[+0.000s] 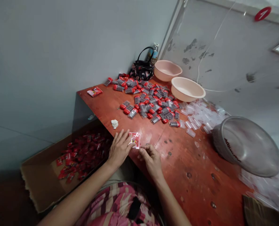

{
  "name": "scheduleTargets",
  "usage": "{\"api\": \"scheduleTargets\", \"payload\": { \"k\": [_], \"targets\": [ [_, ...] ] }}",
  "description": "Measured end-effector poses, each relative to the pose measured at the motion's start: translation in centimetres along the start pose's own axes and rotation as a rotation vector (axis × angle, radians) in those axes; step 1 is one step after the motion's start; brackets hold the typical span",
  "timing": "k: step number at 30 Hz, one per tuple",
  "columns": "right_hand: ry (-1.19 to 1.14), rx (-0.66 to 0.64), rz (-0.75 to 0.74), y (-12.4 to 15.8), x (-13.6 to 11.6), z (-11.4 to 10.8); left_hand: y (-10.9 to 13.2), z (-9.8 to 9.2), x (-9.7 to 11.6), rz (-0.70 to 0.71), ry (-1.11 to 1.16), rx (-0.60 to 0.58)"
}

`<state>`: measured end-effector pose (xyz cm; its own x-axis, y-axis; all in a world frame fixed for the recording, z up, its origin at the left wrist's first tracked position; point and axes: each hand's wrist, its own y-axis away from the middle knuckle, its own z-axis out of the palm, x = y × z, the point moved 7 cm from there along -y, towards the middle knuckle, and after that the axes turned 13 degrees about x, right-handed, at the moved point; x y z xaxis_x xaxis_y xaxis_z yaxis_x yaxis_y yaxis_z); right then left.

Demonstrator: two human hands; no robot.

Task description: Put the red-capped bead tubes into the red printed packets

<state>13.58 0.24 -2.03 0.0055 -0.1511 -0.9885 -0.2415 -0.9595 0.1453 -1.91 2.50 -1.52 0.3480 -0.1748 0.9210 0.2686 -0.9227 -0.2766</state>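
A small shiny red printed packet (135,140) lies near the front edge of the red table, between my two hands. My left hand (120,148) rests over its left side, fingers stretched out and fairly flat, with the thumb touching the packet. At the packet's lower right corner, my right hand (151,158) pinches with thumb and forefinger. A crumpled white scrap (114,124) sits just beyond my left fingers. Farther back lies a wide heap of small clear containers with red caps and dark contents (142,107).
Below the table's left edge stands a cardboard box (39,185) with many red packets. Clear empty containers (195,116) and a tilted metal bowl (252,141) are at right. Two pink basins (188,91), a black handbag (141,70) and another red packet (94,91) are farther back.
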Motion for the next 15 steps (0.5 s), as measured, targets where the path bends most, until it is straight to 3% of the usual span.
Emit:
{"api": "scheduleTargets", "payload": {
  "k": [4,10,13,15],
  "targets": [
    [0.031,-0.013,-0.025,-0.3,-0.3,0.1,-0.9,1.4,-0.9,0.107,-0.128,-0.015],
    [0.08,0.083,-0.123,-2.6,-1.0,0.0,-0.5,0.8,-0.8,0.048,0.001,0.072],
    [-0.029,0.056,-0.061,-3.8,-0.7,0.8,-0.3,0.6,0.4,0.011,0.106,0.068],
    [-0.15,0.04,-0.004,-4.3,-0.6,1.2,-0.1,0.4,0.6,-0.092,0.21,0.076]
  ]
}}
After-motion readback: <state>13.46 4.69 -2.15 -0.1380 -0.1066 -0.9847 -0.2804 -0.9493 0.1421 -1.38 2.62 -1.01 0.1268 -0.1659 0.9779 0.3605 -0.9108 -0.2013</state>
